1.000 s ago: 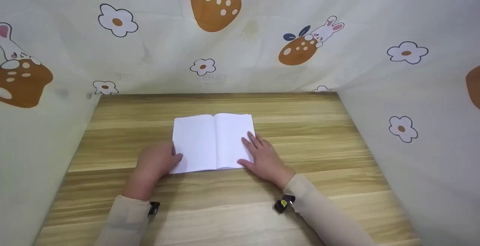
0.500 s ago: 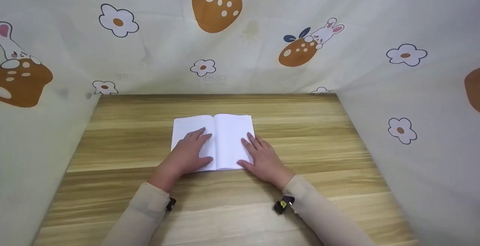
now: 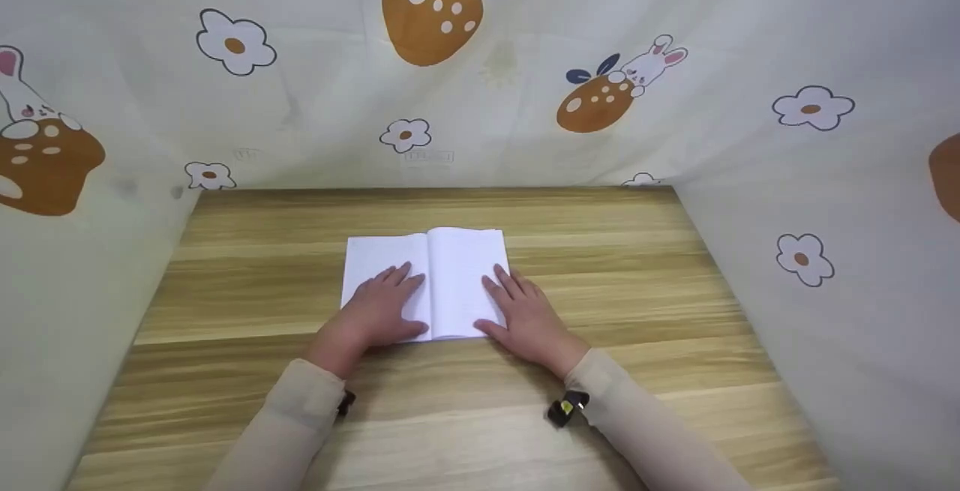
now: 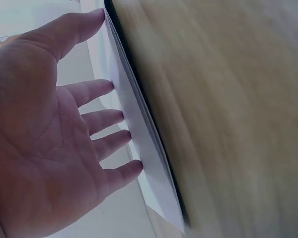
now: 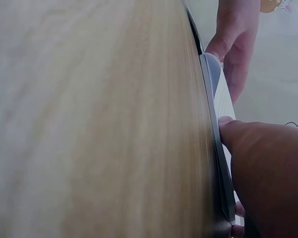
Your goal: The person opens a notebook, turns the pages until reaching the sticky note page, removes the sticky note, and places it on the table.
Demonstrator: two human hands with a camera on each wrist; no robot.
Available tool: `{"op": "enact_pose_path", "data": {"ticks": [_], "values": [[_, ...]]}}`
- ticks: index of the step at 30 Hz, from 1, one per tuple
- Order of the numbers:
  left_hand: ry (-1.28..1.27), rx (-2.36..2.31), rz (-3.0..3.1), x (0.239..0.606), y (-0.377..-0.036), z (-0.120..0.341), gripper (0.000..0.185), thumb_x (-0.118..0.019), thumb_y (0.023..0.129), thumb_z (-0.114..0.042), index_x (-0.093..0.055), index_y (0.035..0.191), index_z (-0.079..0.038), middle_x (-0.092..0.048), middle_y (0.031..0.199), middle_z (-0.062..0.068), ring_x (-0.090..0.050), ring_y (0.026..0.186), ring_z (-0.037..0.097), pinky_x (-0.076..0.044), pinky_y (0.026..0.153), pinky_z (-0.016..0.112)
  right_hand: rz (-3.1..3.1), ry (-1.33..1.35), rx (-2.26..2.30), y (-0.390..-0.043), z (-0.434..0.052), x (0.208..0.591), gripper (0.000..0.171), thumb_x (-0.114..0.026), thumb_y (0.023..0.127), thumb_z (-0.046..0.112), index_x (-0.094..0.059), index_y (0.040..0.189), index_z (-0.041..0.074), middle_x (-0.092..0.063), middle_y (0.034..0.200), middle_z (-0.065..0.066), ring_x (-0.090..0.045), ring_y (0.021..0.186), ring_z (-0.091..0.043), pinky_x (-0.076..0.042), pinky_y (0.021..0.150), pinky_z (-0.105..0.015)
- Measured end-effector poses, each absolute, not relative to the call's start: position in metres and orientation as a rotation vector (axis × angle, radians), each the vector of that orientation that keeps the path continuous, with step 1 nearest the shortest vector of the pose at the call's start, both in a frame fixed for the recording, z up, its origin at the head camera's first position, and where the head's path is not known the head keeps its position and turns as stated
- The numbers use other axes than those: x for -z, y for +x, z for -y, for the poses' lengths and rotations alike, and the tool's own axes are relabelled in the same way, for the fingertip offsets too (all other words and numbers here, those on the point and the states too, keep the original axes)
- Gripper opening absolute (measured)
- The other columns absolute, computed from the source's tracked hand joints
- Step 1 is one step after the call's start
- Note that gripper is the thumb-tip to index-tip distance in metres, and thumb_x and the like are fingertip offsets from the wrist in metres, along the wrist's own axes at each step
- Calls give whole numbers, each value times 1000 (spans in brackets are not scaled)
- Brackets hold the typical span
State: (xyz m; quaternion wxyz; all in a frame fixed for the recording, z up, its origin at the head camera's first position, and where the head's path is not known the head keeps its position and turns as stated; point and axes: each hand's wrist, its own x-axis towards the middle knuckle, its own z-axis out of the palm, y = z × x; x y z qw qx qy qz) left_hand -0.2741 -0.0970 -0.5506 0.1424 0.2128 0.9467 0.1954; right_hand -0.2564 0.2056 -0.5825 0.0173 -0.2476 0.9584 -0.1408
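Observation:
An open notebook [image 3: 457, 273] with white pages lies flat on the wooden table. Spread over its left page, my left hand [image 3: 379, 307] touches the paper with outstretched fingertips, the thumb close to the centre fold. In the left wrist view the palm of the left hand [image 4: 54, 134] arches above the page, fingers straight and apart. My right hand [image 3: 529, 318] rests on the outer edge of the right page with its fingers spread. The right wrist view shows the right thumb [image 5: 228, 126] on the page near the lower edge, and the notebook's dark cover [image 5: 221, 168] underneath.
The wood-grain table [image 3: 600, 251] extends around the notebook on all sides. A pale cloth [image 3: 315, 101] printed with flowers and rabbits encloses it at the back and both sides. Small black devices [image 3: 568, 407] are strapped at both wrists.
My left hand has moved right from the notebook's left edge onto the left page, its fingers spreading. The left page now lies flatter near the fold. The right hand has stayed in place.

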Motion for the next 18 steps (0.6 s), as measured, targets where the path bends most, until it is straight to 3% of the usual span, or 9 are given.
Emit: {"op": "enact_pose_path", "data": {"ticks": [8,18], "values": [[595,-582,-2737,553,-276,97,84,-80,98,-40,-46,167,-5,-30,178,24,-26,164,48,-22,131,66,-2964,-758,427,-258,-207,581,82,-55,111,60,-37,173,9,-26,181,-19,-26,164,-48,-26,130,-64],[584,-605,-2736,552,-276,94,84,-83,96,-38,-48,165,-4,-32,177,25,-27,164,48,-21,133,63,-2922,-707,585,-259,-212,577,88,-66,105,62,-40,172,10,-25,180,-22,-28,164,-45,-27,131,-63]]}}
